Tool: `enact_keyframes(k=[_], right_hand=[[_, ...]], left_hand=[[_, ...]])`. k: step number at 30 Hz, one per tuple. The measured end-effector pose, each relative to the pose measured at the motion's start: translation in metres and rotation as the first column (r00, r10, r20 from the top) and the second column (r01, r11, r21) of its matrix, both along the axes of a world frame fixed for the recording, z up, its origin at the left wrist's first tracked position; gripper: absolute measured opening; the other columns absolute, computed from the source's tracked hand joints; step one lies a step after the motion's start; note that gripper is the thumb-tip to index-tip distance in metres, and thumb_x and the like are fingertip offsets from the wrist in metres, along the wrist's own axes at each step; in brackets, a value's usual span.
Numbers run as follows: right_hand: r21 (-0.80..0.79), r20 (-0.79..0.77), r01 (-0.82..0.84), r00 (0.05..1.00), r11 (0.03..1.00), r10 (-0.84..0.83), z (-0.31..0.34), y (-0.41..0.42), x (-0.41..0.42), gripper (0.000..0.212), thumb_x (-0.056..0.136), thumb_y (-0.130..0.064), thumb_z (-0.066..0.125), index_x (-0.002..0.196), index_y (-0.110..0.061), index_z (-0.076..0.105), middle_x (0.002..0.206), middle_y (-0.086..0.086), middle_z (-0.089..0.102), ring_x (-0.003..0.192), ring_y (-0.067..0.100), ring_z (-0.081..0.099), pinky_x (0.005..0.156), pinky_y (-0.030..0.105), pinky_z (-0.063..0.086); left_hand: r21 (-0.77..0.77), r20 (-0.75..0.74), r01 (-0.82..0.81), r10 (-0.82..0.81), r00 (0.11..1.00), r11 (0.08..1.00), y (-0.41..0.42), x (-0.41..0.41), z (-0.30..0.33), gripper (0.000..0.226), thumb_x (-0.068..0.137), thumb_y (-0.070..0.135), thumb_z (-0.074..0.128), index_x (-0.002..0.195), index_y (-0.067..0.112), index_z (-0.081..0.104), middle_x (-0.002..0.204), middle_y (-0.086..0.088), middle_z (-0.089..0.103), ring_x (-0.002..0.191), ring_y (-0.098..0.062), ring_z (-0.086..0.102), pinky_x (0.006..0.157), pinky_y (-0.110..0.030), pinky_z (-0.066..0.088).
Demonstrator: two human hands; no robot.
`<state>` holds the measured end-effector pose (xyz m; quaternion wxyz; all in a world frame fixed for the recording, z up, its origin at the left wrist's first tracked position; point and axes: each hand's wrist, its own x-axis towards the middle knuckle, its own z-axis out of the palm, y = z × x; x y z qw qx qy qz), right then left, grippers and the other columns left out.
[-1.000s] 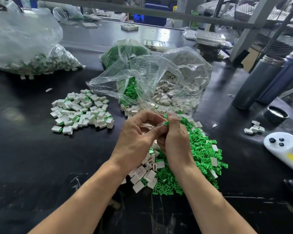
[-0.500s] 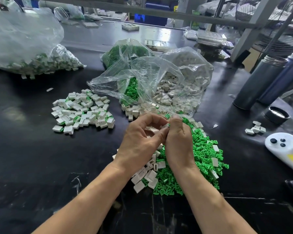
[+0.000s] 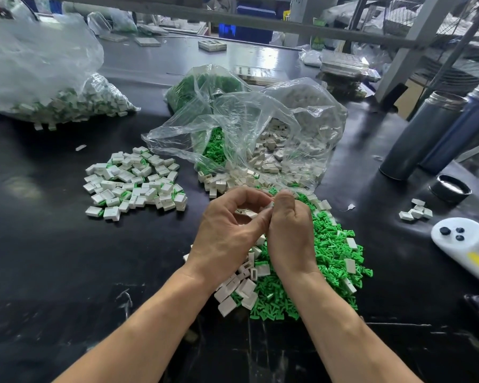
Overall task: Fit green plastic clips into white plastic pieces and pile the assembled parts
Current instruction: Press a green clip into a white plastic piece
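My left hand (image 3: 227, 236) and my right hand (image 3: 291, 236) meet above a heap of loose green clips (image 3: 329, 258). Between their fingertips they pinch one small white piece (image 3: 268, 205); any clip in it is hidden by my right thumb. Loose white pieces (image 3: 244, 286) lie under and in front of my left wrist. A pile of assembled white-and-green parts (image 3: 136, 183) sits on the black table to the left of my hands.
Open clear bags (image 3: 260, 139) of green clips and white pieces lie behind my hands. A big bag of assembled parts (image 3: 53, 87) is at far left. Two metal flasks (image 3: 426, 134), a black lid (image 3: 451, 189), a few white pieces (image 3: 416, 211) and a white controller (image 3: 465, 244) stand right.
My hands have stayed together over the heap. The green clip that showed at my right thumb tip a second ago is hidden now, and my fingers have pressed closer on the white piece.
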<state>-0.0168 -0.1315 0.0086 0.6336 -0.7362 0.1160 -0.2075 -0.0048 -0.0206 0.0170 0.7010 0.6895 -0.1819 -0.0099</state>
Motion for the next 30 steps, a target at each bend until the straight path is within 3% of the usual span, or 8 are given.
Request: enact_keyframes(k=[5, 10, 19, 24, 26, 28, 30], right_hand=[[0.007, 0.019, -0.011, 1.0, 1.0, 0.011, -0.0002, 0.0003, 0.0001, 0.055, 0.108, -0.033, 0.034, 0.077, -0.021, 0.077, 0.08, -0.006, 0.077, 0.074, 0.008, 0.073, 0.059, 0.019, 0.057], [0.017, 0.043, -0.021, 0.999, 1.0, 0.02, 0.0019, 0.001, -0.0013, 0.054, 0.106, -0.033, 0.034, 0.074, -0.025, 0.077, 0.078, -0.013, 0.077, 0.071, 0.002, 0.073, 0.056, 0.013, 0.053], [-0.03, 0.03, -0.002, 1.0, 1.0, 0.003, 0.0036, 0.0006, -0.0023, 0.054, 0.11, -0.03, 0.032, 0.08, -0.022, 0.077, 0.082, -0.005, 0.076, 0.072, 0.013, 0.073, 0.055, 0.02, 0.057], [-0.035, 0.002, -0.018, 1.0, 0.999, 0.018, 0.0024, 0.0015, -0.0024, 0.055, 0.11, -0.034, 0.033, 0.079, -0.026, 0.078, 0.084, -0.015, 0.077, 0.08, 0.003, 0.074, 0.064, 0.014, 0.055], [-0.021, -0.009, -0.043, 0.999, 0.999, 0.043, 0.0032, 0.0008, -0.0038, 0.055, 0.108, -0.043, 0.032, 0.08, -0.037, 0.079, 0.084, -0.02, 0.076, 0.082, -0.003, 0.072, 0.066, 0.009, 0.052], [-0.01, -0.027, -0.054, 0.998, 0.999, 0.053, 0.0045, -0.0006, -0.0061, 0.057, 0.108, -0.052, 0.03, 0.075, -0.041, 0.076, 0.071, -0.018, 0.073, 0.068, -0.004, 0.068, 0.06, 0.012, 0.05], [-0.021, -0.044, -0.028, 0.999, 0.999, 0.027, 0.0044, -0.0051, -0.0066, 0.065, 0.108, -0.06, 0.03, 0.07, -0.029, 0.072, 0.06, -0.01, 0.062, 0.053, 0.001, 0.054, 0.055, 0.024, 0.043]], left_hand=[[-0.004, -0.008, -0.002, 0.002, 1.0, 1.0, 0.0001, 0.0002, -0.0007, 0.007, 0.092, 0.008, 0.074, 0.099, 0.006, 0.073, 0.103, -0.002, 0.075, 0.094, -0.033, 0.073, 0.084, -0.058, 0.059], [0.005, -0.006, -0.001, 0.001, 1.0, 1.0, 0.0004, -0.0007, 0.0002, 0.007, 0.092, 0.008, 0.074, 0.099, 0.006, 0.073, 0.104, -0.004, 0.075, 0.095, -0.031, 0.073, 0.085, -0.057, 0.059], [0.004, 0.001, -0.004, 0.004, 1.0, 1.0, 0.0005, -0.0017, 0.0004, 0.007, 0.092, 0.008, 0.074, 0.099, 0.006, 0.074, 0.103, -0.003, 0.075, 0.093, -0.031, 0.073, 0.084, -0.055, 0.06], [0.004, -0.001, 0.001, -0.001, 1.0, 1.0, 0.0014, -0.0012, -0.0001, 0.008, 0.092, 0.01, 0.075, 0.099, 0.008, 0.074, 0.103, -0.001, 0.075, 0.091, -0.031, 0.074, 0.081, -0.053, 0.061], [0.025, 0.005, 0.001, -0.001, 1.0, 1.0, 0.0016, -0.001, 0.0002, 0.008, 0.092, 0.012, 0.076, 0.099, 0.01, 0.074, 0.104, 0.001, 0.075, 0.089, -0.027, 0.074, 0.079, -0.051, 0.062], [0.055, 0.026, -0.024, 0.023, 0.999, 0.998, 0.0032, 0.0003, 0.0011, 0.008, 0.091, 0.016, 0.077, 0.099, 0.015, 0.074, 0.102, 0.003, 0.075, 0.087, -0.019, 0.073, 0.081, -0.046, 0.062], [0.057, 0.04, -0.081, 0.079, 0.996, 0.995, 0.0065, 0.0031, 0.0016, 0.01, 0.09, 0.019, 0.079, 0.098, 0.018, 0.073, 0.097, 0.004, 0.075, 0.087, -0.015, 0.072, 0.082, -0.041, 0.062]])
